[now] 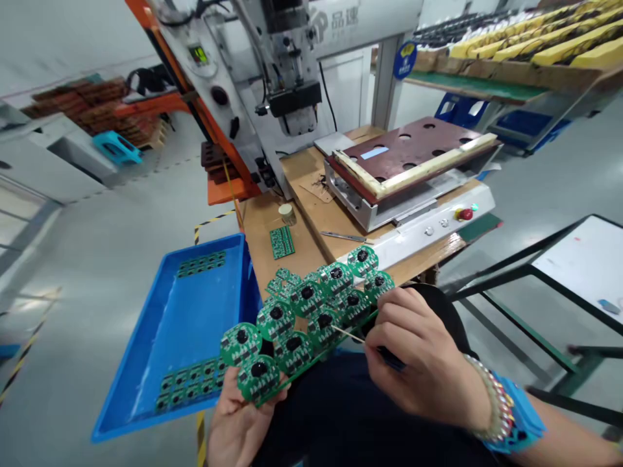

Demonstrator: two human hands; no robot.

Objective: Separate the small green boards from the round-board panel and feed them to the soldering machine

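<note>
A green circuit board panel (307, 293) made of several round boards with black blobs lies tilted over my lap. My left hand (243, 415) grips its lower left end, thumb against the edge. In my right hand (413, 350) is a thin pale stick (349, 334), pinched between the fingers, its tip at the black blob of one round board in the lower row. Other green boards lie partly behind the panel on the brown worktop.
A blue tray (195, 324) holding more panels stands at the left. A small green board (282, 242), a round container (287, 213) and a pen-like tool (346, 237) lie on the worktop. Behind stand a machine (294, 104) and a brown fixture plate (413, 152).
</note>
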